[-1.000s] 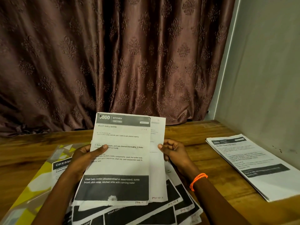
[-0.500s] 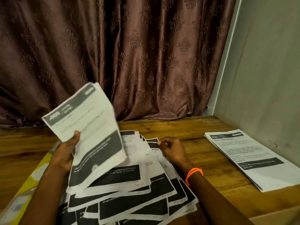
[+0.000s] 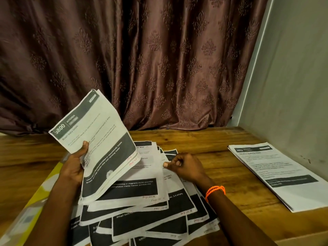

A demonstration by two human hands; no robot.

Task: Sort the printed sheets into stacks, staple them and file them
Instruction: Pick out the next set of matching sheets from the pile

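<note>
Fingers [image 3: 173, 161] of the right hand [image 3: 186, 167] pinch the next sheet's edge [image 3: 164, 157] on the fanned pile [image 3: 142, 201] right beneath, while the left hand [image 3: 74, 164] grips the raised "3800" stack [image 3: 99, 139].

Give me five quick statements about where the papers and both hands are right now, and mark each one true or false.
1. The left hand holds a small bundle of sheets raised off the table. True.
2. The top sheet of that bundle is headed 3800 Kitchen. True.
3. The right hand grips a stapler. False: no stapler shows; its curled fingers pinch the edge of a sheet in the fanned pile.
4. A neat stack lies on the table's right side, apart from the pile. True.
5. An orange band is on the left wrist. False: it is on the right wrist.
</note>
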